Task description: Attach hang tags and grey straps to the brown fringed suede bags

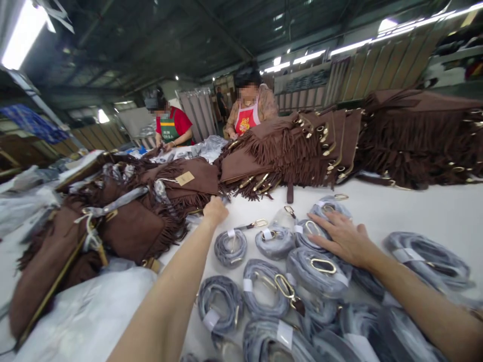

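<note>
Handling of coiled straps [307,281], lower right, apparently: right hand [345,236] spread wide, left hand [216,211] curled by bag [204,177], grip unclear; lifting would need grasping.

On my feed, the white table [377,211] is brightly lit, shadows soft; above it, strip lamps [24,35] glare white against a dim roof [132,40]. Far beyond the table I see blur, and wide-angle distortion stretches whatever flanks it.

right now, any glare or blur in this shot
Head view: the ceiling lamp at upper left glares white against the dim roof; head view: fringed bags at far right look soft; head view: coiled straps by the right hand are clearer.
</note>
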Motion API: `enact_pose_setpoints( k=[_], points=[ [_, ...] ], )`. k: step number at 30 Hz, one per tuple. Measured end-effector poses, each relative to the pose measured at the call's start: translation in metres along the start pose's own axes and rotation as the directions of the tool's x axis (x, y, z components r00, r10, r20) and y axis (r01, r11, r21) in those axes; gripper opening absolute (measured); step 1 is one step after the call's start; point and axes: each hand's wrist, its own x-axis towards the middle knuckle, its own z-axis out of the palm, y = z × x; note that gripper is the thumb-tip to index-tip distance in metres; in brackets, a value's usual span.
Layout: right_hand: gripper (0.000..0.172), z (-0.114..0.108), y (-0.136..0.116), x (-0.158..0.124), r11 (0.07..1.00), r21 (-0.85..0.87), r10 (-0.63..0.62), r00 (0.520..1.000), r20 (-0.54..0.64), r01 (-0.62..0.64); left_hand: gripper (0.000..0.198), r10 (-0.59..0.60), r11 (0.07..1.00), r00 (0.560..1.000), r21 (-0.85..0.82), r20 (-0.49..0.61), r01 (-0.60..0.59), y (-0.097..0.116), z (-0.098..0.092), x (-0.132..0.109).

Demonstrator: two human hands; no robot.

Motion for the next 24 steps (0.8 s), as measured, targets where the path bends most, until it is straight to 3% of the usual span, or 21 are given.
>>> enact_pose_setpoints(
  k=[4,7,11,14,17,21,24],
  points=[
    [0.059,0.000,-0.007,-0.002,1.000,0.005,0.019,0.999,-0.032,-0.018,0.024,0.260,0.965,0.960,-0.003,0.103,-0.261,-0.003,-0.008,-0.084],
    [0.056,0.001,-0.008,-0.005,1.000,0.005,0.015,0.998,-0.061,-0.015,0.024,0.302,0.952,0.952,0.040,0.046,-0.304,-0.033,-0.008,-0.110],
    [0.055,0.006,-0.005,-0.006,1.000,-0.021,-0.003,0.993,-0.114,0.001,0.033,0.143,0.983,0.985,0.132,-0.098,-0.130,-0.091,-0.010,-0.075],
    [0.055,0.010,-0.001,-0.005,0.998,-0.057,-0.014,0.993,-0.114,0.008,0.043,0.017,0.988,0.975,0.155,-0.221,0.018,-0.118,-0.007,-0.038],
    [0.057,0.012,0.002,-0.003,0.996,-0.094,-0.015,0.994,-0.105,0.005,0.038,-0.007,0.985,0.965,0.166,-0.264,0.053,-0.123,0.001,-0.020],
    [0.057,0.015,0.005,-0.003,0.993,-0.115,-0.030,0.993,-0.113,0.017,0.022,0.034,0.986,0.981,0.166,-0.193,-0.002,-0.115,0.013,-0.020],
    [0.057,0.016,0.006,-0.004,0.993,-0.121,-0.027,0.993,-0.116,0.012,0.029,-0.035,0.990,0.988,0.133,-0.150,0.055,-0.109,0.020,-0.020]
  ],
)
